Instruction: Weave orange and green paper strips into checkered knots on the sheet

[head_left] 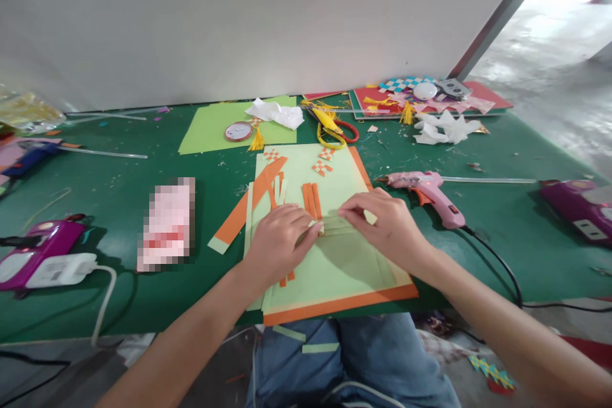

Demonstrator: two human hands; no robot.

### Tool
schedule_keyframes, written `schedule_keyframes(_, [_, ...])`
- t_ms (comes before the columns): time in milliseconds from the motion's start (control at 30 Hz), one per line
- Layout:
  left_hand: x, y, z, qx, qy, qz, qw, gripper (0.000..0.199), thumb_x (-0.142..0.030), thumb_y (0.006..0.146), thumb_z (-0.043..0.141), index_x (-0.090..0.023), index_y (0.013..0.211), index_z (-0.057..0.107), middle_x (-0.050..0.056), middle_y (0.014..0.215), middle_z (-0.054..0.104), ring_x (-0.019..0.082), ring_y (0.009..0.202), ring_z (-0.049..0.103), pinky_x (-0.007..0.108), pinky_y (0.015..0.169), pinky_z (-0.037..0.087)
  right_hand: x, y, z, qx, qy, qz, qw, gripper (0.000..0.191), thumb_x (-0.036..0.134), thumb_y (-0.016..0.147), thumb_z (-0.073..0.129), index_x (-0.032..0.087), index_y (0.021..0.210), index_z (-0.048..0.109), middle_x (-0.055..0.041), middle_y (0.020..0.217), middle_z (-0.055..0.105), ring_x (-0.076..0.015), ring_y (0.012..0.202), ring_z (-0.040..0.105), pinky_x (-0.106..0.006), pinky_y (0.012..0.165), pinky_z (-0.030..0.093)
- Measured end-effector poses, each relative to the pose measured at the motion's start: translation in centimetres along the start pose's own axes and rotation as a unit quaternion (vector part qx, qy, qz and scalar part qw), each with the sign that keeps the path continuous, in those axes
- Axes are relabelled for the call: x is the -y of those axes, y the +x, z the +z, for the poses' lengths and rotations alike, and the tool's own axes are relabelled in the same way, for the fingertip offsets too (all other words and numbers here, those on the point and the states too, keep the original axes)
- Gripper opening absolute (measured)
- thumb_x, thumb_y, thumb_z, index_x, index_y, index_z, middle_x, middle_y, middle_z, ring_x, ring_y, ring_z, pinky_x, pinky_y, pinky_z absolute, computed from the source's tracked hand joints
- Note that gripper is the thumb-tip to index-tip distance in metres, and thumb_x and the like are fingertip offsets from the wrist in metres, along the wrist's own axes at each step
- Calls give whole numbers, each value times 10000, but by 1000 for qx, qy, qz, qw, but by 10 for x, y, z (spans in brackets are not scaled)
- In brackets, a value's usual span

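Observation:
Pale green sheets [306, 293] edged with orange paper lie on the table in front of me. Over their middle, my left hand [284, 236] is closed, its fingertips pinching the lower end of narrow paper strips. Two orange strips [312, 201] stretch away from those fingertips. To the right, my right hand [382, 220] is also closed in a pinch above the sheet; what its fingertips hold is too small to name. Small orange-and-white woven pieces [322, 167] rest near the sheet's far edge. A wide orange strip [243, 210] slants across the left edge.
A pink glue gun [430, 191] with its cord lies right of the sheets. Scissors [329, 127] and crumpled tissue [275, 113] are behind. Purple power sockets [43, 252] stand at left and right [576, 207]. A pixelated pink item [168, 226] lies left.

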State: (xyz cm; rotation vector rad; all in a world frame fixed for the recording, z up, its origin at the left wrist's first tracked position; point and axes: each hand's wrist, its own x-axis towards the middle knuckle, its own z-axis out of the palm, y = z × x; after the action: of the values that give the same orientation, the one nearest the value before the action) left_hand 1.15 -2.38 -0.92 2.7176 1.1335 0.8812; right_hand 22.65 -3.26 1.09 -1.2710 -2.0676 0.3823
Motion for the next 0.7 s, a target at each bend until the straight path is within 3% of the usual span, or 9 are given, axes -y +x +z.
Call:
schedule_keyframes(133, [-1, 0, 0, -5, -1, -2, 1000, 329, -306, 974, 460, -185, 781, 698, 30, 784, 720, 183, 822, 661, 336, 835, 506, -1, 1, -22, -82, 72, 97, 989, 134, 236, 877, 603, 205, 755, 646, 29, 622, 633, -127, 594, 567, -255, 603, 416])
schedule_keyframes(200, [-2, 0, 0, -5, 1, -4, 1000, 334, -310, 974, 460, -189, 776, 700, 28, 778, 718, 184, 822, 661, 333, 831, 506, -1, 0, -26, -92, 98, 114, 984, 160, 250, 900, 569, 205, 769, 648, 32, 615, 618, -121, 588, 569, -245, 591, 425])
schedule_keyframes(300, [-2, 0, 0, -3, 7, -3, 1000, 337, -305, 976, 452, -185, 775, 695, 30, 773, 716, 189, 823, 660, 336, 819, 507, 3, -3, -19, -47, 84, 66, 993, 201, 225, 936, 507, 203, 819, 670, 21, 651, 655, -123, 629, 604, -245, 619, 440])
schedule_keyframes(467, [0, 0, 2, -22, 23, 16, 999, 335, -304, 973, 456, -176, 741, 661, 44, 751, 701, 183, 762, 646, 331, 764, 519, 20, -5, 8, 7, -30, -82, 996, 239, 231, 969, 484, 174, 867, 693, -40, 782, 724, -159, 731, 642, -295, 708, 434])
schedule_keyframes(700, [3, 0, 2, -36, 44, 50, 997, 334, -272, 959, 449, -185, 699, 640, 52, 751, 688, 179, 728, 641, 340, 738, 549, 34, -4, 21, -5, -170, -138, 976, 291, 256, 974, 482, 151, 790, 682, -44, 681, 666, -175, 650, 575, -333, 657, 371])
